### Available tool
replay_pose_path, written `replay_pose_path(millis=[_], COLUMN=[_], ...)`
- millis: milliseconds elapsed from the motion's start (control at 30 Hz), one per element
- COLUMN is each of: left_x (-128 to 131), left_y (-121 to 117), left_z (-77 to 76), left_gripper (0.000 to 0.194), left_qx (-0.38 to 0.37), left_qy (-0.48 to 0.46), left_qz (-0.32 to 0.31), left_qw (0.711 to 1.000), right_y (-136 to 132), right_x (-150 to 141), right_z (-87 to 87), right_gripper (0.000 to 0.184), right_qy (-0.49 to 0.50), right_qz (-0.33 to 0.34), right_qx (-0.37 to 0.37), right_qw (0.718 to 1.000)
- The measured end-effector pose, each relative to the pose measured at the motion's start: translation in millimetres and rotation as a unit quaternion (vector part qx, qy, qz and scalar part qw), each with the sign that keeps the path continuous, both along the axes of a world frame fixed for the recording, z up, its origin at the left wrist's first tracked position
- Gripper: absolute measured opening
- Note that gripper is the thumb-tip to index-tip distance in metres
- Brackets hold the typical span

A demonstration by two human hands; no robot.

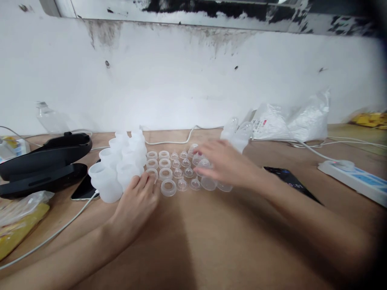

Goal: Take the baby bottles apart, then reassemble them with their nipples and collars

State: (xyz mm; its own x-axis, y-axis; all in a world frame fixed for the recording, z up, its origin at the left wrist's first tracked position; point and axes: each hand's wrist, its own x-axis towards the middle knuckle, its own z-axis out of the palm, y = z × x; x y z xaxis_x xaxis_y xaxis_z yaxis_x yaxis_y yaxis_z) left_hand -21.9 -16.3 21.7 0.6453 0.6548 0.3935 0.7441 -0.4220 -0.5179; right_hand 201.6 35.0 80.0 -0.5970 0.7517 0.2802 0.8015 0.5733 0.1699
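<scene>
My left hand (pixel 140 197) rests on the table with its fingers curled, beside the front of a group of milky-white feeding bottle bodies (pixel 104 181). Its fingertips touch the near end of the clear collar rings (pixel 165 174); whatever they pinch is hidden. Over the clear domed caps (pixel 208 183) hovers my right hand (pixel 222 161), slightly blurred, fingers apart and nothing visible in them. Between rings and caps stand rows of clear silicone nipples (pixel 182 184). Behind my right hand are bottles with domed tops (pixel 242 137), partly covered by it.
At left lie a black case (pixel 45 161), a phone (pixel 84 188) and a yellow bag (pixel 22 225). Another phone (pixel 292 183), a power strip (pixel 356 179) and a white plastic bag (pixel 290 121) are at right. A white cable (pixel 172 142) runs along the wall.
</scene>
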Motion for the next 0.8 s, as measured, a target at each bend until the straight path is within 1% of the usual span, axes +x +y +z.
replay_pose_path(millis=[33, 67, 100, 133, 167, 200, 233, 267, 300, 333, 400, 467, 533, 600, 633, 667, 700, 733, 767, 800], left_x=[1.1, 2.5, 3.8, 5.2, 6.4, 7.3, 8.0, 8.3, 8.3, 8.1, 7.3, 6.8, 7.9, 11.1, 13.3, 15.7, 18.0, 20.0, 21.3, 21.7], left_y=[-1.9, -4.3, -7.2, -10.2, -13.1, -15.7, -17.8, -19.2, -19.9, -20.0, -19.5, -19.6, -21.6, -25.1, -26.9, -28.3, -29.1, -29.0, -28.3, -26.9], left_z=[1.7, 3.9, 6.4, 8.9, 11.2, 13.1, 14.5, 15.2, 15.5, 15.4, 15.2, 16.9, 21.3, 27.5, 30.6, 33.1, 34.7, 35.3, 34.8, 33.4], left_gripper=[0.024, 0.024, 0.024, 0.023, 0.023, 0.024, 0.024, 0.025, 0.025, 0.025, 0.025, 0.026, 0.030, 0.037, 0.043, 0.051, 0.059, 0.064, 0.066, 0.065], left_qx=[-0.002, -0.006, -0.013, -0.021, -0.028, -0.036, -0.039, -0.040, -0.038, -0.036, -0.031, -0.036, -0.042, -0.045, -0.045, -0.045, -0.048, -0.057, -0.071, -0.091], left_qy=[-0.003, -0.006, -0.012, -0.019, -0.027, -0.034, -0.040, -0.045, -0.051, -0.058, -0.082, -0.115, -0.155, -0.188, -0.198, -0.202, -0.199, -0.192, -0.182, -0.171], left_qz=[-0.005, -0.013, -0.022, -0.031, -0.040, -0.048, -0.053, -0.058, -0.063, -0.070, -0.085, -0.107, -0.134, -0.160, -0.170, -0.179, -0.185, -0.190, -0.196, -0.201], left_qw=[1.000, 1.000, 1.000, 0.999, 0.998, 0.998, 0.997, 0.996, 0.996, 0.995, 0.992, 0.987, 0.978, 0.968, 0.964, 0.962, 0.961, 0.961, 0.961, 0.960], right_y=[5.0, 10.7, 17.0, 23.7, 30.4, 36.9, 42.9, 47.9, 51.5, 53.1, 48.9, 33.1, 6.9, -24.6, -40.0, -54.0, -66.0, -75.4, -82.2, -86.3], right_x=[8.3, 17.7, 27.7, 38.0, 48.1, 57.8, 66.9, 75.3, 83.0, 90.0, 100.9, 106.1, 102.6, 89.4, 79.8, 69.0, 57.8, 46.9, 37.0, 28.5], right_z=[9.5, 17.9, 24.4, 28.6, 30.2, 29.5, 26.9, 23.5, 20.0, 17.4, 17.6, 25.5, 37.0, 45.1, 46.1, 44.5, 40.5, 34.6, 27.4, 19.6], right_gripper=[0.032, 0.031, 0.034, 0.043, 0.053, 0.062, 0.068, 0.068, 0.063, 0.057, 0.047, 0.047, 0.050, 0.049, 0.048, 0.048, 0.047, 0.045, 0.042, 0.039], right_qy=[0.035, 0.069, 0.099, 0.124, 0.142, 0.158, 0.167, 0.169, 0.168, 0.165, 0.159, 0.165, 0.207, 0.273, 0.311, 0.352, 0.384, 0.427, 0.449, 0.457], right_qz=[-0.036, -0.085, -0.151, -0.220, -0.285, -0.343, -0.391, -0.407, -0.416, -0.418, -0.420, -0.416, -0.382, -0.334, -0.285, -0.230, -0.181, -0.128, -0.083, -0.056], right_qx=[0.030, 0.070, 0.114, 0.149, 0.158, 0.138, 0.091, 0.054, 0.020, -0.006, -0.027, -0.026, -0.034, -0.070, -0.112, -0.156, -0.215, -0.269, -0.333, -0.388], right_qw=[0.998, 0.991, 0.977, 0.956, 0.935, 0.916, 0.901, 0.896, 0.894, 0.893, 0.893, 0.894, 0.900, 0.900, 0.900, 0.894, 0.879, 0.853, 0.825, 0.798])
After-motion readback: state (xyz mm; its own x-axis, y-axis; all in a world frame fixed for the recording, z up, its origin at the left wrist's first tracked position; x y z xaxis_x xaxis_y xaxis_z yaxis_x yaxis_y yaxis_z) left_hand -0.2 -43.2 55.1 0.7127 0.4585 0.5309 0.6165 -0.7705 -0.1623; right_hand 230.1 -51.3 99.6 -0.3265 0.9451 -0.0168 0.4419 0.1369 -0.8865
